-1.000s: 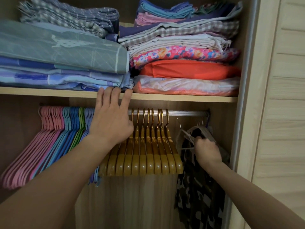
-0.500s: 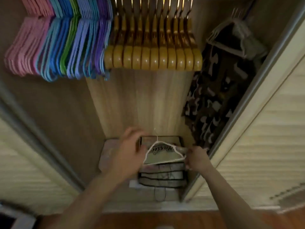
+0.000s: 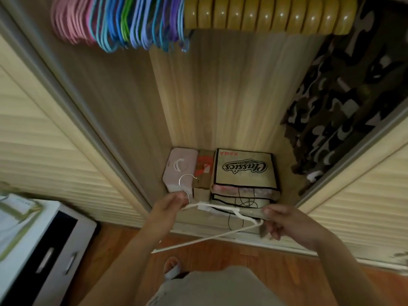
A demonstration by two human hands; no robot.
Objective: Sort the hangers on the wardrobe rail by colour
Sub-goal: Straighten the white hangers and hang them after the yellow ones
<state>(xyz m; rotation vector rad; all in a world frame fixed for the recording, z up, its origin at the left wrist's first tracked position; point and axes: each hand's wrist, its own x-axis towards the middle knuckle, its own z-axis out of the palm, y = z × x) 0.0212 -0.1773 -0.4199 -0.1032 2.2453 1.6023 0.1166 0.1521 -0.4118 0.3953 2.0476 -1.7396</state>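
Rail looks mostly sorted already: pink hangers (image 3: pixel 68 21), then blue and purple ones (image 3: pixel 141 25), then the wooden ones (image 3: pixel 265 16), though one green sits among the blues. Left hand (image 3: pixel 170 205) pinches the neck of a white hanger (image 3: pixel 212 236) and the right hand (image 3: pixel 287 221) grips its far end, so I reckon that one's left to hang. Just beyond the grip, a printed bag (image 3: pixel 245 168) sits on the wardrobe floor; can't tell what's in it.

Pink hangers (image 3: pixel 68 23) hang beside blue ones (image 3: pixel 106 29), a single green hanger (image 3: pixel 125 23) and lilac-purple ones (image 3: pixel 154 25); the wooden hangers (image 3: pixel 265 16) are glossy honey-yellow. A white hanger (image 3: pixel 212 236) with a silver hook shows against the orange-brown floor (image 3: pixel 265 257). The garment (image 3: pixel 344 102) carries a dark camouflage pattern with pale patches. The bag (image 3: pixel 245 171) is beige with black trim and black lettering, beside a pale pink case (image 3: pixel 178 168). The doors (image 3: pixel 44 138) are cream, ribbed with horizontal slats.
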